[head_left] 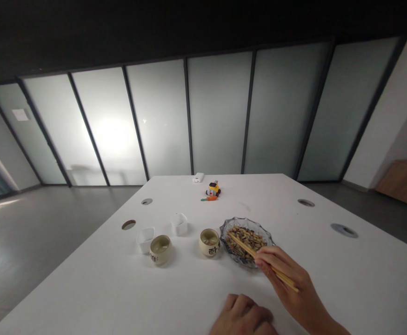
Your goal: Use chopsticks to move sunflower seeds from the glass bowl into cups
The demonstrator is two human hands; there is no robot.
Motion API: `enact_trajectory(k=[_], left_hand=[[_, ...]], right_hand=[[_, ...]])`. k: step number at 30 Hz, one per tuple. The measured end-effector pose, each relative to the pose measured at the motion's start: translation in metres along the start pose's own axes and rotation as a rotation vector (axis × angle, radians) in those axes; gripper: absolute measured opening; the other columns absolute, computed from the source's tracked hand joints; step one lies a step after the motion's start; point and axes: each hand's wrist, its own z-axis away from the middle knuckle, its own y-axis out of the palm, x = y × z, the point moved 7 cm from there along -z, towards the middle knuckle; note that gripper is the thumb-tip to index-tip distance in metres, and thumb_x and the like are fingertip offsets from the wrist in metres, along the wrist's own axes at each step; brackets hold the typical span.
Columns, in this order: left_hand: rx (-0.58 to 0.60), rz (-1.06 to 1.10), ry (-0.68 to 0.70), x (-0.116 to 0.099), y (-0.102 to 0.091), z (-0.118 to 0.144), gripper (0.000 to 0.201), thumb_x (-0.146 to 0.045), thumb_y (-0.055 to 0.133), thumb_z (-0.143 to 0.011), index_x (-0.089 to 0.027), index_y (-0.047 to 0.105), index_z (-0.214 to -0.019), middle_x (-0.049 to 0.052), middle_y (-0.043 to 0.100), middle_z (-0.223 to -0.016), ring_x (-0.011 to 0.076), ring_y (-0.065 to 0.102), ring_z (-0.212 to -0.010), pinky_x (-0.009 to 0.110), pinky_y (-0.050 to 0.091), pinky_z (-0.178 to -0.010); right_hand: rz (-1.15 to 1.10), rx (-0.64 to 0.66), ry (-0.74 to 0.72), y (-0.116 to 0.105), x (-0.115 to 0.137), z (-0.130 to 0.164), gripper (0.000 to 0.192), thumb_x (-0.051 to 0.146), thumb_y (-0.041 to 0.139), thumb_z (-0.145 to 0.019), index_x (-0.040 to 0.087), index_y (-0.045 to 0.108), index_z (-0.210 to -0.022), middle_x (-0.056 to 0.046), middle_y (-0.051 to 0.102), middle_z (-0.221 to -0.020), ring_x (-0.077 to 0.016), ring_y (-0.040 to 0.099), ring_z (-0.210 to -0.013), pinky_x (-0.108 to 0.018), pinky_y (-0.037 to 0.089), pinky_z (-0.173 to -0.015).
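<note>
My right hand [290, 274] is closed round a pair of wooden chopsticks [245, 247]. Their tips reach into a fluted clear glass bowl [270, 236] full of striped seeds [247, 237] that look like sunflower seeds. Whether a seed sits between the tips is too small to tell. Low in the view, my left hand [243, 317] rests on the white table with its fingers curled in, and nothing shows in them. Just left of the bowl stands a small beige cup [209, 249] with dark characters. A similar cup [160, 256] is farther left.
Two small white containers [179, 224] [145, 239] stand behind and beside the left cup. Toward the far side of the table [175, 298] are a yellow toy vehicle [213, 189], an orange-and-green carrot-like item [209, 198] and a white box-shaped object [198, 177]. Round holes pierce the tabletop on both sides.
</note>
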Motion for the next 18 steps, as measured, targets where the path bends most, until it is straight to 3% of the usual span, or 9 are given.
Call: enact_trajectory(k=[8,18], left_hand=[[0.035,-0.018,-0.003,0.000,-0.002,-0.001,0.021,-0.045,0.072,-0.106,-0.025,0.071,-0.100,-0.003,0.075,-0.110,0.0169,0.060,-0.089,0.031,0.040,-0.074],[-0.005,-0.064,0.008,-0.001,-0.002,-0.004,0.025,-0.042,0.070,-0.107,-0.022,0.066,-0.092,-0.004,0.073,-0.091,0.0180,0.058,-0.079,0.031,0.036,-0.066]], right_hand=[[0.040,-0.126,-0.063,-0.008,0.013,0.003,0.016,0.015,0.062,-0.100,0.023,0.076,-0.102,-0.009,0.076,-0.099,-0.0201,0.079,-0.089,-0.026,0.067,-0.079],[-0.041,0.031,-0.100,0.012,0.026,0.012,0.020,0.016,0.062,-0.101,0.024,0.076,-0.113,-0.008,0.077,-0.105,-0.0193,0.080,-0.095,-0.022,0.066,-0.086]])
